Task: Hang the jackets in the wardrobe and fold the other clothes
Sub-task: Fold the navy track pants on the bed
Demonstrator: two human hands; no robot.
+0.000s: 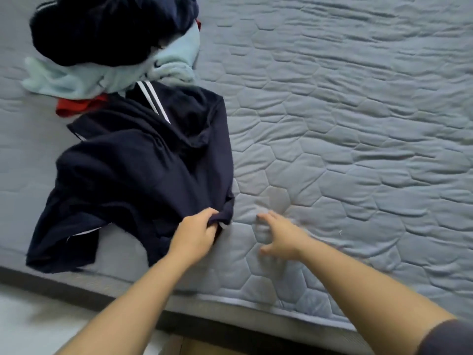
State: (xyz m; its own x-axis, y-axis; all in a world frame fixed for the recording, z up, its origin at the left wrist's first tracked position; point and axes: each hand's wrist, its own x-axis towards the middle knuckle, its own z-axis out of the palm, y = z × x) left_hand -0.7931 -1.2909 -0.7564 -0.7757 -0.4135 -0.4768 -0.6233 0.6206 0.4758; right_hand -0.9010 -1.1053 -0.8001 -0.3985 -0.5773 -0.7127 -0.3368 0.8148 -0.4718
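Here the left hand [197,235] is pinching the navy garment [143,175] near the mattress's [358,149] front edge. The right hand [279,234], fingers spread, blurred, is hovering beside it. A pile [110,42] is lying cropped at the far-left corner.

Bed [345,129]: quilted grey cloth, matt, wrinkled.
Navy garment [143,170]: soft matt cloth, white stripes.
Pale blue garment [76,78]: fuzzy cloth.
Red garment [74,107]: matt cloth.

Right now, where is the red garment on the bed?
In the head view it is at upper left: the red garment peeks out between the pale blue garment and the navy striped top that the left hand grips.
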